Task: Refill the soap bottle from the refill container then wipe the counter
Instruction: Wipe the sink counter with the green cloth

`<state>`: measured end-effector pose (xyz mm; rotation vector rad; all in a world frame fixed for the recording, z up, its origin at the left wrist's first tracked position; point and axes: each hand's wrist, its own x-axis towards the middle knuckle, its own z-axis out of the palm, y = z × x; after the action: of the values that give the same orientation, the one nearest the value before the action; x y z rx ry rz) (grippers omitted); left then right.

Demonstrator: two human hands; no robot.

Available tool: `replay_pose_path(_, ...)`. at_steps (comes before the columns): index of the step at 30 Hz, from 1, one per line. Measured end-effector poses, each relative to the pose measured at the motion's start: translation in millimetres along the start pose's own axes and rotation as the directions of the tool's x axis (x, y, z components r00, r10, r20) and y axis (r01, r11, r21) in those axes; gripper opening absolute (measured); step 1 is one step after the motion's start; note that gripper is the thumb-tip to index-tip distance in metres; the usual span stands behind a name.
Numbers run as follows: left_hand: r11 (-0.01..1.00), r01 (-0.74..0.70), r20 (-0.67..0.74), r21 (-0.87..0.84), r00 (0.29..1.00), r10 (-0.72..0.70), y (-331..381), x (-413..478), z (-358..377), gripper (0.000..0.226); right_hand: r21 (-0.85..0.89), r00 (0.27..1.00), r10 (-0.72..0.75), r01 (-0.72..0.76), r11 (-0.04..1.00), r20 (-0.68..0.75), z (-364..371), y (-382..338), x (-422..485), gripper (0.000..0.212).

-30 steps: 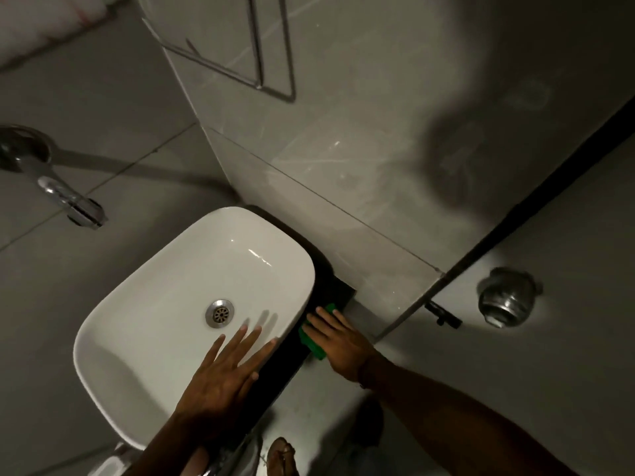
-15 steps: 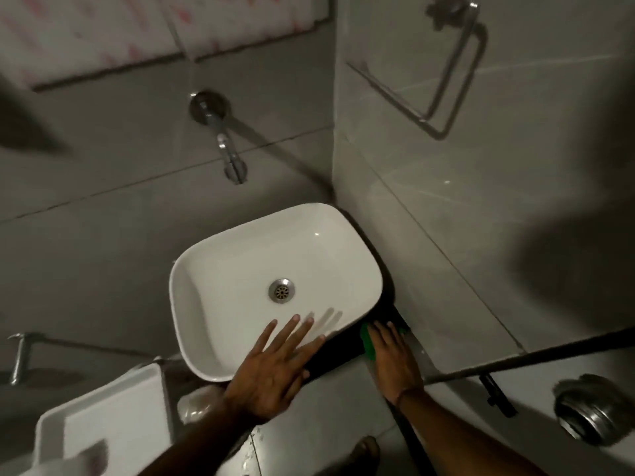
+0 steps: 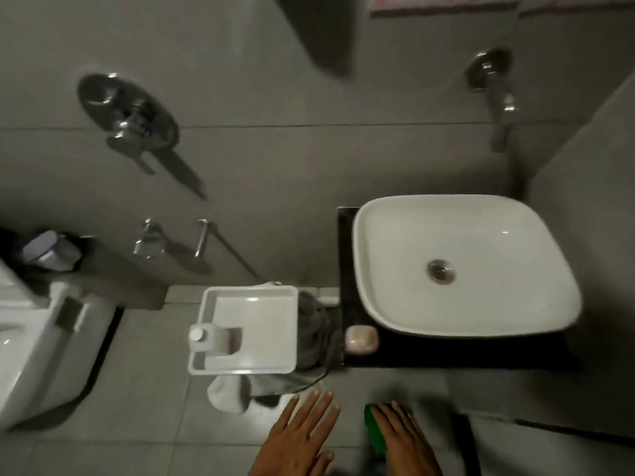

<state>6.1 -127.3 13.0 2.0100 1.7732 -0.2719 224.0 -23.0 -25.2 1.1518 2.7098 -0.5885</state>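
soap bottle lies on its side in the white tray, left of centre. black counter holds the white sink and a soap bar at its near left corner. bottom of frame: left hand flat, fingers spread, empty; right hand flat over a green sponge.

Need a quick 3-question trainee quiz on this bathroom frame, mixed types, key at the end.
1. True or false: the soap bar lies inside the white basin.
2. The bottle stands in: A) the white tray B) the basin C) the black counter.
3. Fill in: the right hand lies on a ____ cloth; the left hand is empty.

Key: 1 false, it lies on the counter; 2 A; 3 green.
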Motion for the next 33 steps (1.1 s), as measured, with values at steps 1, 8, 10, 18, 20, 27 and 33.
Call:
replay_pose_path(1,0.999,0.043,0.024,-0.013,0.999,-0.043,-19,-15,8,0.064,0.004,0.999,-0.043,0.043,0.999,-0.006,11,-20,9,0.062)
replay_pose_path(8,0.962,0.263,0.097,-0.073,0.962,-0.255,-132,-52,52,0.063,0.111,0.985,-0.146,0.135,0.985,0.089,62,-143,96,0.053)
replay_pose_path(10,0.956,0.286,0.057,-0.059,0.958,-0.283,-158,-43,62,0.064,0.089,0.990,-0.130,0.126,0.988,0.045,76,-156,135,0.072)
replay_pose_path(18,0.940,0.312,0.037,-0.136,0.950,-0.310,-214,-9,95,0.070,-0.062,0.994,-0.097,0.100,0.993,0.048,104,-180,269,0.085)
replay_pose_path(20,0.939,0.312,-0.012,-0.145,0.948,-0.317,-220,-4,107,0.073,-0.109,0.990,-0.121,0.128,0.986,0.071,114,-180,292,0.081)
replay_pose_path(27,0.921,0.349,0.039,-0.174,0.937,-0.347,-233,-3,132,0.075,-0.218,0.980,-0.122,0.154,0.964,0.155,148,-189,333,0.073)
replay_pose_path(33,0.926,0.328,0.013,-0.185,0.943,-0.331,-237,-2,144,0.074,-0.235,0.978,-0.045,0.093,0.968,0.204,174,-186,332,0.098)
